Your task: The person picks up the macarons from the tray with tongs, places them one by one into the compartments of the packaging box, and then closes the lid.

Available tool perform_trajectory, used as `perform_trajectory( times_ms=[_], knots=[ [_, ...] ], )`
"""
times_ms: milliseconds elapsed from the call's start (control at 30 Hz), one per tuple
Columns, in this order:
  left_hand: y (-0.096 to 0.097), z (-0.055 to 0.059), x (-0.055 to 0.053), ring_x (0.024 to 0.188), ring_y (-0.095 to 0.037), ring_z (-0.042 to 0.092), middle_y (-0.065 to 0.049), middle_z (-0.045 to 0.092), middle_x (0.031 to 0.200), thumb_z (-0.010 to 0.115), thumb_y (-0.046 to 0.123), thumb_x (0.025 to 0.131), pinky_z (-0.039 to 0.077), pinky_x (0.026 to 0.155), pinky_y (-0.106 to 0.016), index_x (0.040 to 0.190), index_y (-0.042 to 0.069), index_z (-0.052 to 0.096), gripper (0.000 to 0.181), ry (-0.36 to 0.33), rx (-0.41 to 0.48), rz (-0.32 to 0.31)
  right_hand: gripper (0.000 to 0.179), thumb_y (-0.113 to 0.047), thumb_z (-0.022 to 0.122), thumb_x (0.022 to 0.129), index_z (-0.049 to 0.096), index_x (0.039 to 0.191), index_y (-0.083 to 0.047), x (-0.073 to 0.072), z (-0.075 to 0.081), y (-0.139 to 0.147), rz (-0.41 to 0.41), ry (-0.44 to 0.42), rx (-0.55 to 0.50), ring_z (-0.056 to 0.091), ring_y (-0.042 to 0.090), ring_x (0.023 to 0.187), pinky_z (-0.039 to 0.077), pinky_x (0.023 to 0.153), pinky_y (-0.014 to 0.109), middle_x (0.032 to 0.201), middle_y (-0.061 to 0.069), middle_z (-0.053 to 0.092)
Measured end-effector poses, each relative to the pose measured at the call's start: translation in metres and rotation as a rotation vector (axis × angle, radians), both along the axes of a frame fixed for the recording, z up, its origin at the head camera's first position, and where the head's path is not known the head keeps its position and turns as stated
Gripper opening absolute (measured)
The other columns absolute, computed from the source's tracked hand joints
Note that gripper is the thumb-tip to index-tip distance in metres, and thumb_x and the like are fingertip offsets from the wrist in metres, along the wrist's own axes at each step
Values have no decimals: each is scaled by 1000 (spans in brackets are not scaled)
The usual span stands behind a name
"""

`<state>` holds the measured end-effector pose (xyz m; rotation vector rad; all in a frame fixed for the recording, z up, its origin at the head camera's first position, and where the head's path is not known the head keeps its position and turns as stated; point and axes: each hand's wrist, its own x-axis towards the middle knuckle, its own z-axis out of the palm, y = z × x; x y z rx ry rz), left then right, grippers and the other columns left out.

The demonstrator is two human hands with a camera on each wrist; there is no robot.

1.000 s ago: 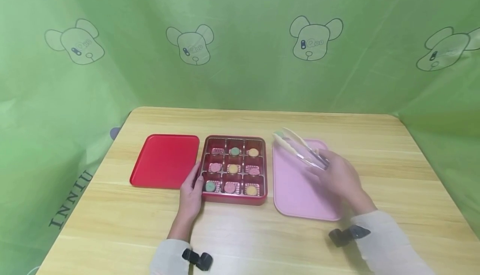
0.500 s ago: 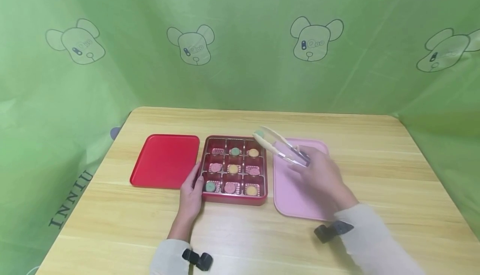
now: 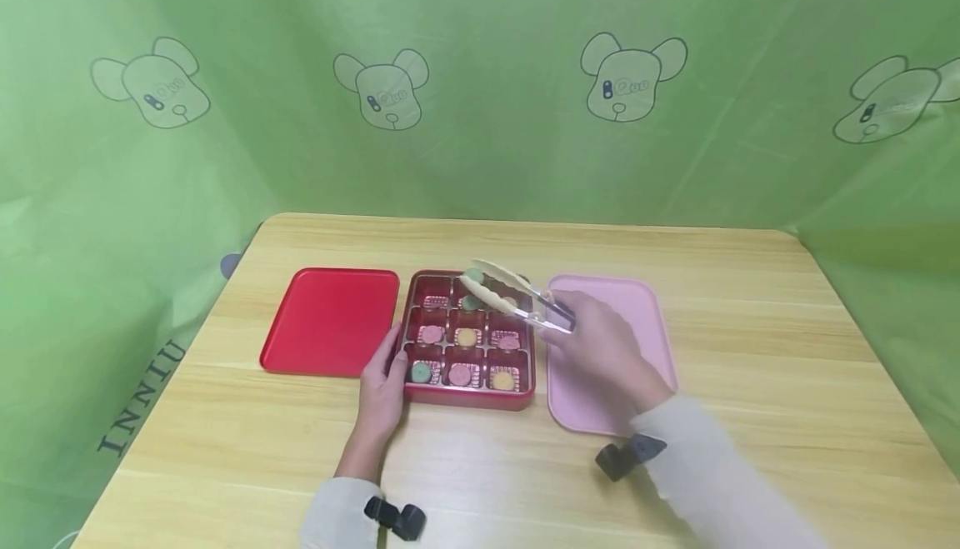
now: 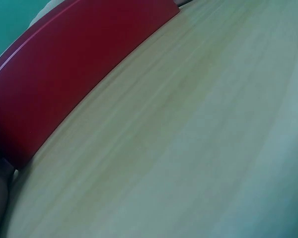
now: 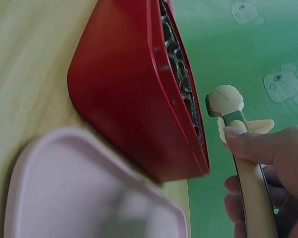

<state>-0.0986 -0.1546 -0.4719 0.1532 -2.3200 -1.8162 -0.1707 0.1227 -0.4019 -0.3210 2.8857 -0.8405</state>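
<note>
My right hand (image 3: 603, 345) grips a pair of tongs (image 3: 517, 303) with pale scalloped tips, also seen in the right wrist view as tongs (image 5: 253, 193). Between the tips is a small green round piece (image 3: 474, 275), held above the back row of a red box (image 3: 472, 399). Nine compartments divide the box. Green, yellow and pink round pieces lie in most of them, such as a pink piece (image 3: 460, 375); the back-left compartment shows no piece. The tongs partly cover the back-right compartment. My left hand (image 3: 381, 395) holds the box at its front-left side, thumb near the corner.
A red lid (image 3: 330, 324) lies flat left of the box. On the right is a pink tray (image 3: 611, 374), partly under my right forearm. All stand on a wooden table (image 3: 465, 474), with a green printed curtain (image 3: 502, 157) behind and at both sides.
My right hand has carried the tongs and the green piece leftward, from over the pink tray to above the box's back row. The left hand and box have stayed put.
</note>
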Motion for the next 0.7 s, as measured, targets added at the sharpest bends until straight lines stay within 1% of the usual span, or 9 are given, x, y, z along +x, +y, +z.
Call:
perform_trajectory(
  times_ms=[133, 267, 333, 400, 500, 567, 700],
  knots=[
    [0, 0, 0, 139, -31, 30, -18, 37, 148, 41, 6, 98, 26, 115, -45, 143, -1, 36, 46, 3, 0, 3, 50, -40, 69, 82, 56, 126, -20, -1, 0, -10, 11, -18, 1, 59, 22, 87, 49, 78, 43, 97, 2, 64],
    [0, 0, 0, 139, -32, 30, -19, 37, 147, 42, 6, 98, 26, 115, -44, 143, -1, 36, 46, 11, 2, -2, 53, -40, 70, 81, 56, 128, -20, -1, 0, -17, 23, -19, 5, 59, 22, 89, 49, 80, 44, 100, 3, 65],
    [0, 0, -1, 139, -32, 30, -19, 37, 147, 42, 6, 98, 25, 115, -44, 143, -2, 36, 46, 13, -1, -2, 55, -44, 71, 79, 57, 127, -21, -2, -1, -20, 29, -14, 7, 59, 20, 86, 49, 78, 42, 98, 1, 65],
    [0, 0, -1, 139, -31, 30, -19, 37, 147, 42, 6, 98, 25, 115, -44, 143, -1, 37, 46, 11, -5, 3, 60, -51, 71, 76, 58, 126, -22, -3, -2, -23, 40, -14, 8, 58, 19, 84, 49, 76, 40, 96, -1, 64],
    [0, 0, -1, 139, -31, 30, -19, 37, 147, 41, 6, 98, 25, 115, -44, 142, -1, 37, 46, 12, -10, 7, 69, -59, 70, 72, 57, 128, -22, -4, -3, -28, 50, -16, 8, 58, 18, 85, 50, 77, 40, 100, 0, 64],
    [0, 1, -1, 139, -31, 30, -19, 37, 147, 41, 6, 98, 25, 115, -44, 142, -2, 37, 46, 15, -6, 7, 71, -58, 71, 72, 55, 130, -22, -4, -4, -31, 55, -20, 10, 59, 19, 88, 50, 79, 42, 105, 3, 65],
    [0, 2, 0, 139, -30, 30, -18, 37, 147, 41, 5, 97, 24, 116, -42, 142, -2, 36, 46, 17, 5, 2, 68, -47, 74, 75, 53, 133, -19, -5, -5, -35, 57, -21, 13, 60, 22, 91, 50, 81, 45, 110, 7, 64]
  ],
)
